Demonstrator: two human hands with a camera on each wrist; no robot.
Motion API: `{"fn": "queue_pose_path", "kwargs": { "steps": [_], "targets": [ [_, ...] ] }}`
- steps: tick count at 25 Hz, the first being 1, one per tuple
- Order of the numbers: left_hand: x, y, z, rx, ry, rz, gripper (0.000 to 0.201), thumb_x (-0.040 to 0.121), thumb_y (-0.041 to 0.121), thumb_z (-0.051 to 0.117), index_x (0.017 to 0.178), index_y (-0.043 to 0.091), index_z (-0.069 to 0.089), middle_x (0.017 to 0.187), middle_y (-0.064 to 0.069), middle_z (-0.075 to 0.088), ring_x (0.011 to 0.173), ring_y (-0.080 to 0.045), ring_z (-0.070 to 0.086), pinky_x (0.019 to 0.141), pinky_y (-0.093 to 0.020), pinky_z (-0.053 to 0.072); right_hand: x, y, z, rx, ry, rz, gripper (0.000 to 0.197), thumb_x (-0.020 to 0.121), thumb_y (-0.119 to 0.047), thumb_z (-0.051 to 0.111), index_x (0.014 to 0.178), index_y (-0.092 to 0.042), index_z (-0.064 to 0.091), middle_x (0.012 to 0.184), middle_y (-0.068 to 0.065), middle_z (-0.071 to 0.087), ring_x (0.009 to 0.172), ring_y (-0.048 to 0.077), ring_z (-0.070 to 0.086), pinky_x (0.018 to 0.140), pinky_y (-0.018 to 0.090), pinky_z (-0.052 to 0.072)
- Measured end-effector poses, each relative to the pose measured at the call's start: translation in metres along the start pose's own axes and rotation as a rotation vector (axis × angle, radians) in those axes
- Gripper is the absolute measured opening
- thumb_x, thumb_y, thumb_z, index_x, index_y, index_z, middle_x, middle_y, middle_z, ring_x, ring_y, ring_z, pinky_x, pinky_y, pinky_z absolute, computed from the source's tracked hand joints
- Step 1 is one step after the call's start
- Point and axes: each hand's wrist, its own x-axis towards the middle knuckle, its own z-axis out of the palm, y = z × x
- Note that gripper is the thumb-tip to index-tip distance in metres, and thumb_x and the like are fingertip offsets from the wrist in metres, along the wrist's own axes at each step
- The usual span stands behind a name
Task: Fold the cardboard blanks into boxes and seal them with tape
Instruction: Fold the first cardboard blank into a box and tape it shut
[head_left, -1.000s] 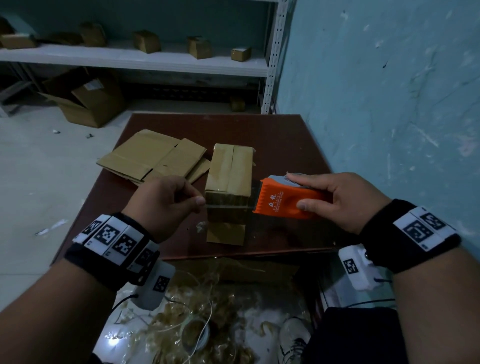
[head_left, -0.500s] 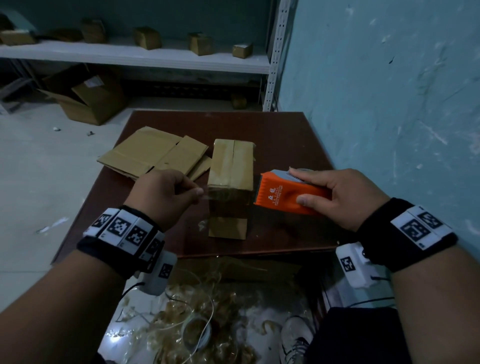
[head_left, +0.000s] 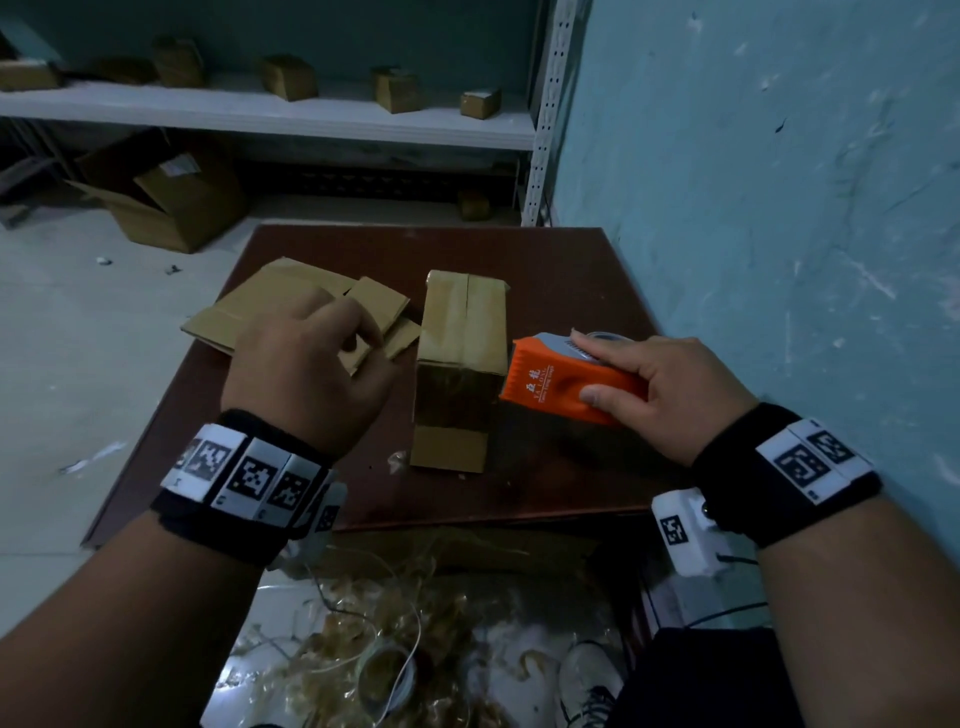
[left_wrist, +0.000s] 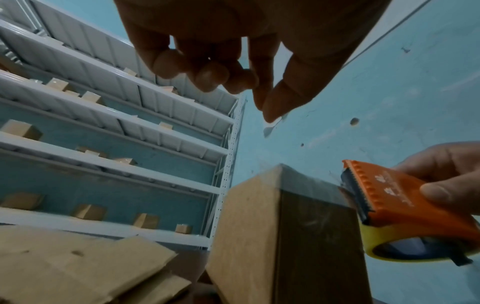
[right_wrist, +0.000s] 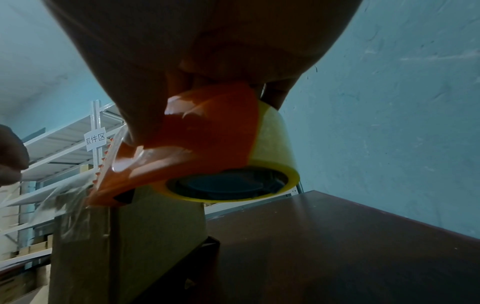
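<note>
Brown table (head_left: 571, 270): box (head_left: 462, 322) (long axis running away from the viewer); right hand (head_left: 670, 395) grips tape dispenser (head_left: 566, 384), teeth toward box; left hand (head_left: 306, 374) pinches tape end.

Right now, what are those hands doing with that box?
A person is taping a brown cardboard box shut on the dark wooden table. The right hand grips an orange tape dispenser against the box's edge. The left hand pinches a scrap of clear tape above the flat cardboard blanks waiting beside the box.
</note>
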Motion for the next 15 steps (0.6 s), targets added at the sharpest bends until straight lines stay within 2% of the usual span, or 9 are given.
{"fn": "queue_pose_path", "kwargs": {
  "steps": [3,5,7,9,12,15],
  "targets": [
    [0.007,-0.002,0.006,0.031,0.062,0.154,0.013,0.089,0.029,0.078,0.093,0.017,0.076,0.102,-0.007,0.064,0.097,-0.027,0.058,0.079,-0.049,0.048,0.0,-0.001,-0.002,0.026,0.013,-0.012,0.072,0.082,-0.076,0.042,0.15,-0.053,0.044,0.115,0.002,0.074,0.1,0.021,0.066,0.1,0.049,0.05],
    [0.01,0.004,0.019,0.032,-0.037,0.344,0.016,0.089,0.029,0.078,0.104,0.024,0.078,0.126,-0.009,0.066,0.122,-0.033,0.057,0.099,-0.055,0.045,0.001,-0.001,0.0,0.034,0.012,-0.013,0.072,0.082,-0.076,0.042,0.149,-0.052,0.045,0.113,0.001,0.074,0.098,0.02,0.065,0.099,0.049,0.05],
    [0.012,0.009,0.035,0.013,-0.209,0.453,0.028,0.09,0.029,0.071,0.118,0.027,0.075,0.147,-0.009,0.058,0.143,-0.034,0.046,0.116,-0.056,0.036,0.002,0.001,0.002,0.028,0.006,-0.012,0.07,0.082,-0.078,0.043,0.149,-0.056,0.042,0.115,-0.001,0.074,0.1,0.019,0.066,0.1,0.048,0.05],
    [0.014,0.006,0.051,-0.02,-0.329,0.464,0.037,0.091,0.026,0.066,0.128,0.026,0.07,0.152,-0.005,0.054,0.146,-0.03,0.042,0.118,-0.059,0.036,0.004,0.003,0.004,0.032,-0.005,-0.002,0.07,0.082,-0.078,0.043,0.149,-0.059,0.039,0.118,-0.001,0.073,0.102,0.019,0.065,0.1,0.047,0.05],
    [0.014,-0.002,0.065,-0.094,-0.379,0.358,0.045,0.09,0.015,0.07,0.133,0.029,0.067,0.147,0.004,0.059,0.142,-0.019,0.049,0.11,-0.053,0.049,0.006,0.005,0.004,0.002,-0.025,0.008,0.07,0.082,-0.078,0.043,0.149,-0.059,0.038,0.122,-0.003,0.073,0.102,0.019,0.064,0.1,0.047,0.05],
    [0.013,-0.002,0.071,-0.138,-0.431,0.281,0.049,0.088,0.007,0.072,0.131,0.03,0.067,0.146,0.008,0.059,0.142,-0.016,0.048,0.114,-0.049,0.046,0.009,0.004,0.005,-0.06,-0.059,0.015,0.063,0.089,-0.07,0.055,0.149,-0.059,0.039,0.127,-0.004,0.071,0.105,0.021,0.063,0.103,0.047,0.048]
  ]
}}
